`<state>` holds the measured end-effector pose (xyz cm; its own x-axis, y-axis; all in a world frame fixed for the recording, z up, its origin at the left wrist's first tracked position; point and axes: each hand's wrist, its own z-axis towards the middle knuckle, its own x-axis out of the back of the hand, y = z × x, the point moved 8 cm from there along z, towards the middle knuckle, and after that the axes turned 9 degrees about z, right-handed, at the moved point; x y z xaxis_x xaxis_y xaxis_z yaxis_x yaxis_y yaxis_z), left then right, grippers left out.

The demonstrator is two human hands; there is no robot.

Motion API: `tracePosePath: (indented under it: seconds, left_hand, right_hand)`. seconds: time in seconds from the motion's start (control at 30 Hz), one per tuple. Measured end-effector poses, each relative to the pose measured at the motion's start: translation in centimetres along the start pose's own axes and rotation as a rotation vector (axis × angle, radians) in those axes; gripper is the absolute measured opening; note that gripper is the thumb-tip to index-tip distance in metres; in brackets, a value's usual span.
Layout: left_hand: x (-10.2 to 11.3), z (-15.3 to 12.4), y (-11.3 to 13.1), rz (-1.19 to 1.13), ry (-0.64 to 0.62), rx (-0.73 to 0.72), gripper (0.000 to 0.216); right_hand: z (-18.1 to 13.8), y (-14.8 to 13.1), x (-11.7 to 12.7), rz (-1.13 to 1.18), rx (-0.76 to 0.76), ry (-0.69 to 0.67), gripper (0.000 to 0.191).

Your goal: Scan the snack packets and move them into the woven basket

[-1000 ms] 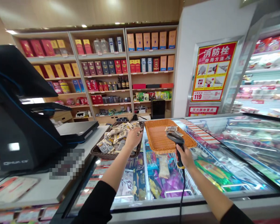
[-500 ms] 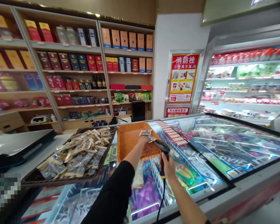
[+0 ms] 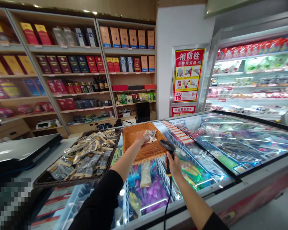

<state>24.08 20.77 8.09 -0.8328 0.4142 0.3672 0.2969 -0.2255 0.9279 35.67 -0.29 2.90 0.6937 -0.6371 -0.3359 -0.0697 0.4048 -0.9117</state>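
My left hand hovers over the orange woven basket on the freezer lid, fingers loosely apart and holding nothing. A few small snack packets lie in the basket just right of its fingertips. My right hand grips the handle of a black barcode scanner. The scanner's head points toward the basket and its cable hangs down along my forearm. A dark wicker tray piled with several similar grey packets sits to the left of the basket.
A glass-topped chest freezer full of frozen goods spreads right and below. A black till device lies at left. Shelves of boxed goods line the back wall, and a red poster and an open chiller stand at right.
My left hand went from the dark tray across to the orange basket, set a packet beside the others, then drew back slightly. The view turned right; the scanner stayed in my right hand.
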Motion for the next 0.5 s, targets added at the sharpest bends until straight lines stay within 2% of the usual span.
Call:
tracePosePath:
  seconds: [0.1,0.2,0.27,0.37,0.5]
  left_hand:
    - [5.3,-1.9,-0.2,0.080,0.051,0.001,0.024]
    - [10.5,-4.1,-0.7,0.189,0.174,-0.069,0.020]
    - [13.0,-5.7,-1.6,0.232,0.258,-0.081,0.021]
    - [14.6,-7.4,-2.8,0.200,0.319,-0.122,0.028]
    - [14.6,-8.0,-3.4,0.054,0.310,-0.171,0.039]
  right_hand:
    - [-1.0,-1.0,-2.3,-0.015,0.020,-0.092,0.045]
    - [-2.6,-1.4,-6.4,-0.015,0.016,-0.248,0.041]
    - [-4.0,-1.2,-9.0,-0.022,0.016,-0.326,0.040]
    - [-5.8,-0.2,-11.6,-0.058,0.039,-0.377,0.039]
    - [-7.2,1.3,-12.3,-0.107,0.047,-0.370,0.040]
